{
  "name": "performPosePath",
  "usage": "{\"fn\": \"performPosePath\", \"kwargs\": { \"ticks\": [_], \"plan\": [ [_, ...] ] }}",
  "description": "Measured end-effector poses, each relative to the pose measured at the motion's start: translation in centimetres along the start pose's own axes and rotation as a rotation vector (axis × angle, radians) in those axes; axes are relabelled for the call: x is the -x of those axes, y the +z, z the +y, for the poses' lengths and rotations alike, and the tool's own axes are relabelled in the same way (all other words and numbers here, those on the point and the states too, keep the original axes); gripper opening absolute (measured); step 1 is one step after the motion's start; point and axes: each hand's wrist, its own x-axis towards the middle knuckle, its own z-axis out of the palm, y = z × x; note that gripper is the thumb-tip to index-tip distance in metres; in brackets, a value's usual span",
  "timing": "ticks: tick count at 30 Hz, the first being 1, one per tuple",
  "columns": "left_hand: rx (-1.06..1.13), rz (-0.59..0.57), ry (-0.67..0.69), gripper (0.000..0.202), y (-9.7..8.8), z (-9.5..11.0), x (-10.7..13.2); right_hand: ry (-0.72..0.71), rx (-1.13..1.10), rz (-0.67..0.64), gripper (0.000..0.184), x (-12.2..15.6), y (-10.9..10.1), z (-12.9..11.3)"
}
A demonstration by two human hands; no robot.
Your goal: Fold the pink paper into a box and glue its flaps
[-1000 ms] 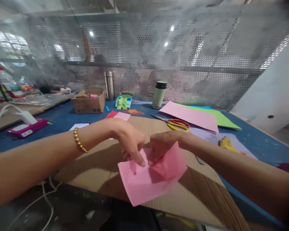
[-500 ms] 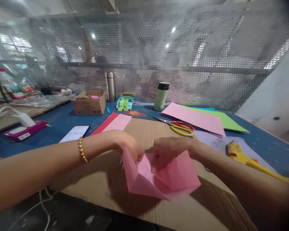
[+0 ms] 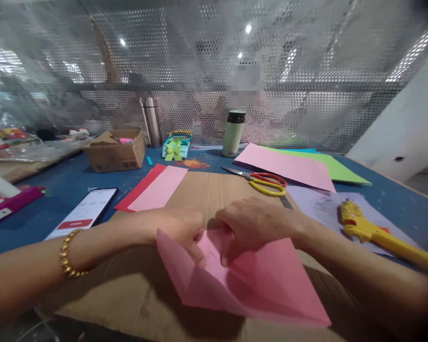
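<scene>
A creased sheet of pink paper point(image 3: 271, 285) is raised over the brown cardboard point(image 3: 114, 285), its near edges bent upward. My left hand point(image 3: 181, 228) pinches its far left part, thumb inside the fold and the other fingers curled. Close beside it, my right hand point(image 3: 249, 225) grips the far side of the same sheet, with the thumb pressed on the inner face. Part of the paper under both hands is hidden. Scissors point(image 3: 267, 183) with red and yellow handles lie just beyond my right hand.
Pink and red strips point(image 3: 157, 187) and a phone point(image 3: 92, 206) lie left. A yellow glue gun point(image 3: 371, 232) rests on the right, near pink sheets point(image 3: 285, 166). Behind stand a cardboard box point(image 3: 117, 154), a steel flask point(image 3: 151, 123) and a green tumbler point(image 3: 233, 135).
The pink paper has spread wider and its near edge sits lower in view. My left hand's thumb now shows inside the fold. The whole view has shifted slightly.
</scene>
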Motion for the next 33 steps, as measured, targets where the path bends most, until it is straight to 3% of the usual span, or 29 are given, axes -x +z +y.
{"fn": "performPosePath", "kwargs": {
  "ticks": [4,9,16,25,33],
  "plan": [
    [-0.001,0.086,0.046,0.039,0.7,-0.8,-0.3,-0.016,-0.05,0.053,0.057,0.3,-0.2,-0.4],
    [-0.207,0.18,0.066,0.042,0.4,-0.7,-0.7,-0.045,-0.057,0.072,0.057,0.5,-0.4,-0.5],
    [-0.251,0.259,0.012,0.066,0.3,-0.5,-0.8,-0.112,-0.127,0.068,0.053,0.1,-0.2,0.0],
    [0.087,0.188,0.134,0.067,1.0,-1.6,-1.1,-0.187,-0.172,0.048,0.059,0.1,0.0,-0.1],
    [0.224,0.087,0.071,0.035,1.0,-1.3,-1.1,-0.28,-0.22,0.018,0.039,0.5,-0.2,-0.2]
  ]
}}
